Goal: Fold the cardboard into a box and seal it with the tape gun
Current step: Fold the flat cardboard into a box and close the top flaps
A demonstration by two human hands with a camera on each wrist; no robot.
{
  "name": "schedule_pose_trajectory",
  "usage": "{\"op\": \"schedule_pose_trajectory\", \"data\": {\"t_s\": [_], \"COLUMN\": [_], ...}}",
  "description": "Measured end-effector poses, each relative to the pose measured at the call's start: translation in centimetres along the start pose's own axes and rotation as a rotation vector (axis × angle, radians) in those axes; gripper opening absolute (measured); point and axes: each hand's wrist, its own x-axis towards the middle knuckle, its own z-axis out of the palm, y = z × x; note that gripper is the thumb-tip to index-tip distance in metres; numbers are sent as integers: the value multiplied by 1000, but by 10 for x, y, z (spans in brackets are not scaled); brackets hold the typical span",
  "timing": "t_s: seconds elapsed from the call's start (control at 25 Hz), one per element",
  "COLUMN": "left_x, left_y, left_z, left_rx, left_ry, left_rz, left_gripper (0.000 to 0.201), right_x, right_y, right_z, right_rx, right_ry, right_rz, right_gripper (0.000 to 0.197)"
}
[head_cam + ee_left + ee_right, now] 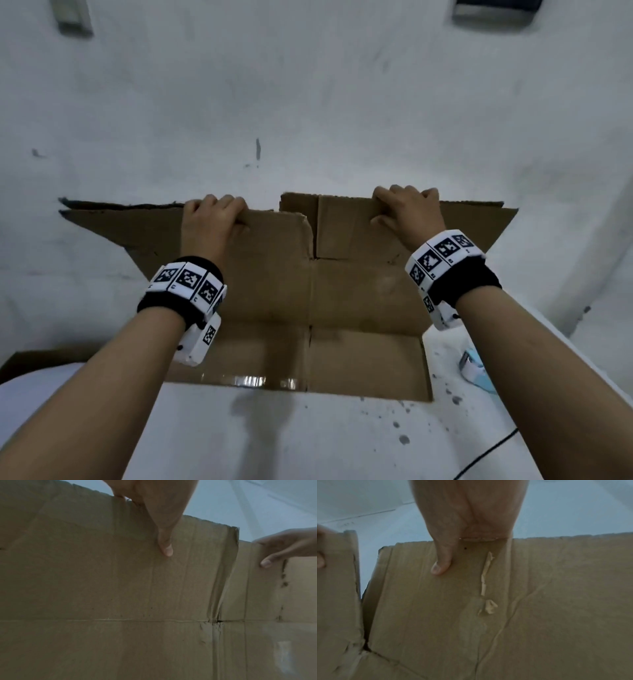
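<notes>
The table [308, 442] is white and paint-speckled, and your cardboard [274, 291] sits across its far half, long axis running left to right, parallel to the far edge. The sheet is still flat-packed: near flaps lie on the tabletop, the middle panels tilt up away from you, and the top flaps point up toward the wall. A slit splits the two top flaps near the centre; the right flap stands slightly higher than the left. A strip of clear tape [246, 380] shines along the near edge of the left bottom flap. Your left hand [212, 222] grips the top edge of the left flap, fingers hooked over the far side, thumb [165, 547] pressed flat on the near face. Your right hand [407, 212] holds the right flap's top edge the same way, thumb [441, 566] on the near face beside a torn paper strip [485, 582]. The tape gun [476, 370], pale blue, lies on the table near the right edge, just beside the cardboard's near right corner, only partly in view. A black cable [486, 455] trails at the near right.
</notes>
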Motion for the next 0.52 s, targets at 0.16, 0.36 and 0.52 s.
{"op": "schedule_pose_trajectory", "data": {"t_s": [0.16, 0.36, 0.52], "left_x": [36, 11, 1], "left_y": [12, 20, 30], "left_z": [-31, -7, 14], "left_rx": [7, 92, 8], "left_ry": [-30, -361, -335], "left_rz": [-13, -52, -55], "left_gripper": [31, 33, 50], "right_x": [11, -8, -12], "right_y": [6, 6, 8], "right_z": [-27, 15, 37], "right_rx": [82, 107, 82], "right_ry": [92, -198, -199], "right_rz": [22, 20, 8], "right_gripper": [30, 25, 22]}}
